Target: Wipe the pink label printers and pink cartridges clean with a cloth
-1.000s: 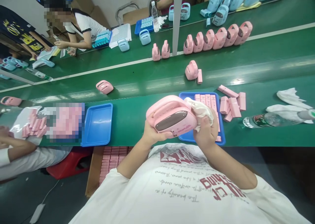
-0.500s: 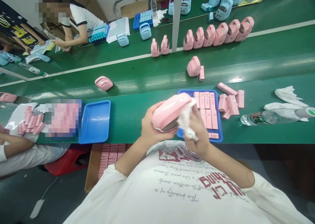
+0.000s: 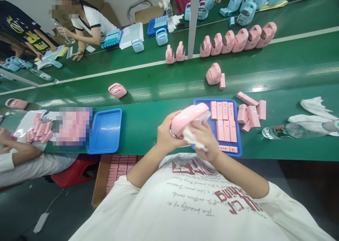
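My left hand [image 3: 166, 135] is closed round a glossy pink plastic housing [image 3: 186, 117] with rounded edges, held above the near side of the green bench. In my right hand [image 3: 208, 140] a crumpled white cloth [image 3: 193, 136] is bunched and pressed against the housing's right side, hiding part of it. Just behind my right hand lies a blue tray [image 3: 239, 135] with rows of small pink blocks [image 3: 222, 110]. To its right, several loose pink blocks [image 3: 253, 115] sit in a heap.
A blue tray [image 3: 106, 131] stands to my left. A water bottle [image 3: 296, 129] and white cloths [image 3: 315, 106] lie at right. Pink housings [image 3: 241, 39] stand in a row across the bench, near a grey post [image 3: 193, 22]. Other people work at left and opposite.
The pink housing has turned in my left hand, so its dark panel no longer shows. My right hand has shifted the cloth lower and left across it. A person opposite lifts a blue housing.
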Available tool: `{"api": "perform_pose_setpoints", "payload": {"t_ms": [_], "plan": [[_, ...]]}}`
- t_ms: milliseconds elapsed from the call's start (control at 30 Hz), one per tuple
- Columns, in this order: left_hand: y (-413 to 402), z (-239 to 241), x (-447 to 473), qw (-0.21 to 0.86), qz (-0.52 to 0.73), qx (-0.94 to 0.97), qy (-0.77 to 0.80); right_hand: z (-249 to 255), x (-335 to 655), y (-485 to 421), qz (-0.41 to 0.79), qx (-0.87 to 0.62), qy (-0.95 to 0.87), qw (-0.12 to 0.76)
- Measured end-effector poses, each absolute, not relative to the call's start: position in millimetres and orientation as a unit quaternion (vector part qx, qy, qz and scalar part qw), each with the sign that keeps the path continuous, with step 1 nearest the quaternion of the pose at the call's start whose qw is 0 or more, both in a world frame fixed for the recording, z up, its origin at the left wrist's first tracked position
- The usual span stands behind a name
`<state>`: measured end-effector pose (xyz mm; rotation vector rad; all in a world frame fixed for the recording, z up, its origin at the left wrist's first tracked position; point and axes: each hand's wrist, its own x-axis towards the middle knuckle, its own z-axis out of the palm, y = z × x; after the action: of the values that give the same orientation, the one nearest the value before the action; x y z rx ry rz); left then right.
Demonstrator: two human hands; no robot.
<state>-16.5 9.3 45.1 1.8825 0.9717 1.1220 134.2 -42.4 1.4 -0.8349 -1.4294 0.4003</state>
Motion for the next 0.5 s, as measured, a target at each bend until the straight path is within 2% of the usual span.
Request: {"api": "perform_pose_setpoints", "payload": {"t_ms": [100,167,267,400,467,500], "plan": [[7,42,-15,0.449,0.440,0.686,0.367,16,143,-33,0.170,-0.461,-0.392,0.778],[4,42,-15,0.464,0.429,0.682,0.369,29,150,-25,0.218,-0.481,-0.344,0.776],[4,42,-13,0.473,0.407,0.681,0.383,46,158,-19,0.261,-0.475,-0.486,0.685],[12,39,-8,0.551,0.388,0.610,0.417,59,157,-19,0.173,-0.359,-0.716,0.573],[17,38,-4,0.613,0.380,0.562,0.404,57,158,-18,0.183,-0.323,-0.736,0.567],[19,38,-2,0.654,0.379,0.529,0.385,54,160,-17,0.193,-0.339,-0.696,0.603]]}}
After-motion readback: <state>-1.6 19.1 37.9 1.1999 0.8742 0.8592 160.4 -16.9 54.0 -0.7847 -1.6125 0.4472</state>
